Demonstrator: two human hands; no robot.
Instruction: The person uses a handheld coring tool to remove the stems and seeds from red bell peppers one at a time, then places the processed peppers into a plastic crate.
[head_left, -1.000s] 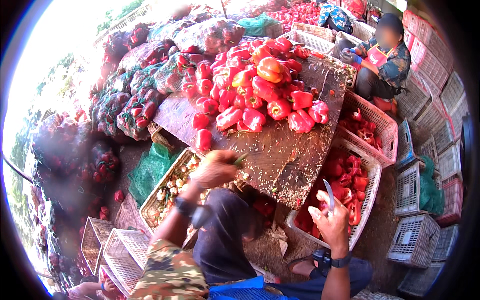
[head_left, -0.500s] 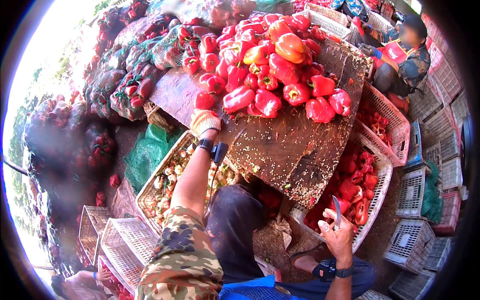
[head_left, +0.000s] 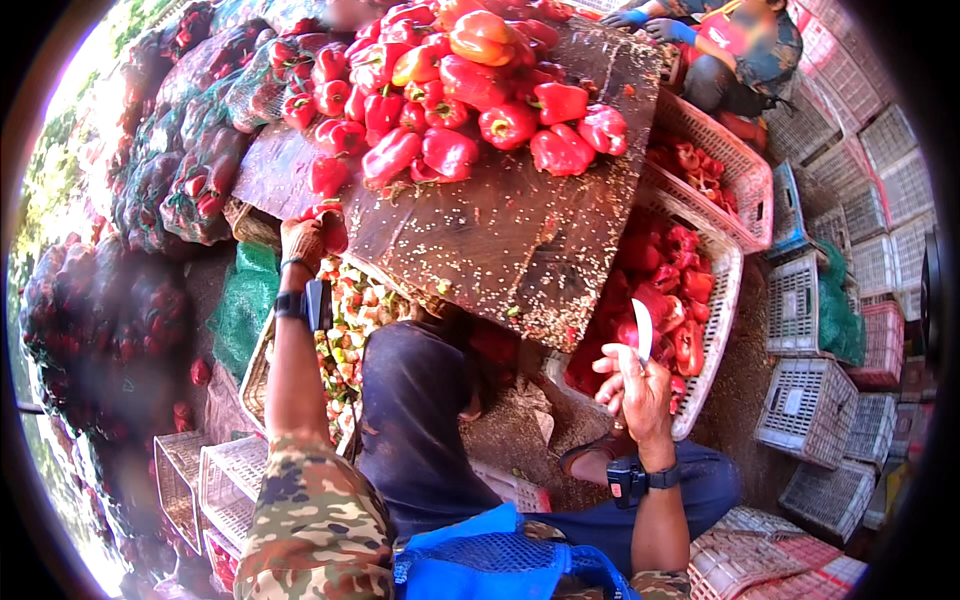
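My left hand (head_left: 302,243), in an orange work glove, is closed on a red bell pepper (head_left: 331,229) at the left edge of a dark wooden board (head_left: 470,225). A large heap of red bell peppers (head_left: 440,85) covers the far part of that board. Below the glove, a crate (head_left: 262,365) holds cut pepper cores and stems (head_left: 345,310). My right hand (head_left: 640,395) grips a small knife with a curved blade (head_left: 642,330), pointing up and away from me. Just beyond the knife, cut red pepper pieces (head_left: 672,285) fill a white crate (head_left: 728,300).
Net sacks of peppers (head_left: 190,130) pile up at the left, beside green netting (head_left: 245,305). A pink crate (head_left: 755,195) of pepper pieces stands farther off, near a seated person with blue gloves (head_left: 670,30). Stacked crates (head_left: 808,410) line the right side. Seeds litter the board.
My left hand now grips a pepper at the board's left edge. The right hand has raised the knife, its blade turned up. The whole view has shifted, with the board now farther left and higher.
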